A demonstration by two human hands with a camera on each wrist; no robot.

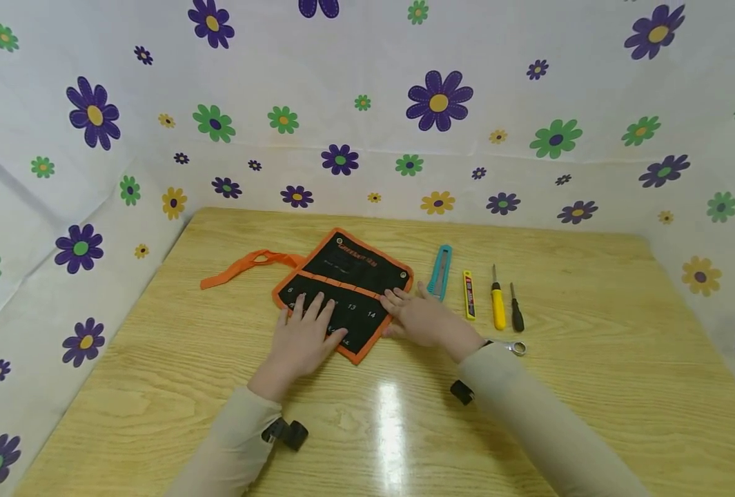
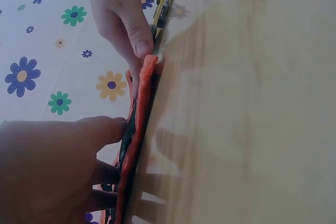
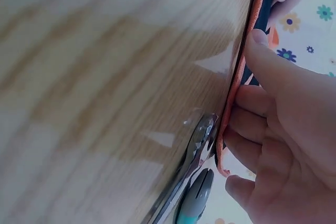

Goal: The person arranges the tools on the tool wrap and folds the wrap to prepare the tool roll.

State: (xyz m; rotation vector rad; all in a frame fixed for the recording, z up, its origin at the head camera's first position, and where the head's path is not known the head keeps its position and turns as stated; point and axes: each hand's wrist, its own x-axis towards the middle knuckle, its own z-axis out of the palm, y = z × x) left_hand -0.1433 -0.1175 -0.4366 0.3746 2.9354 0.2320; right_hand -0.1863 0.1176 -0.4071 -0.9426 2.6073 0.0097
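A black tool pouch point(image 1: 367, 276) with orange trim and numbered pockets lies flat and turned at an angle on the table. My left hand point(image 1: 301, 338) rests on its lower left part, fingers spread and fairly straight. On the pouch's right edge lies my right hand point(image 1: 426, 321), palm down with fingers extended. Both wrist views show the pouch edge-on, with fingertips touching its orange border point(image 2: 142, 114). A wrench point(image 1: 517, 348) is partly hidden under the right wrist; its metal also shows beside the pouch in the right wrist view.
An orange strap point(image 1: 237, 270) trails left from the pouch. To the right lie a teal utility knife point(image 1: 440, 273), a yellow blade case point(image 1: 469, 295), a yellow-handled screwdriver point(image 1: 498, 307) and a black-handled screwdriver point(image 1: 517, 316). A flower-printed cloth point(image 1: 367, 62) stands behind the table.
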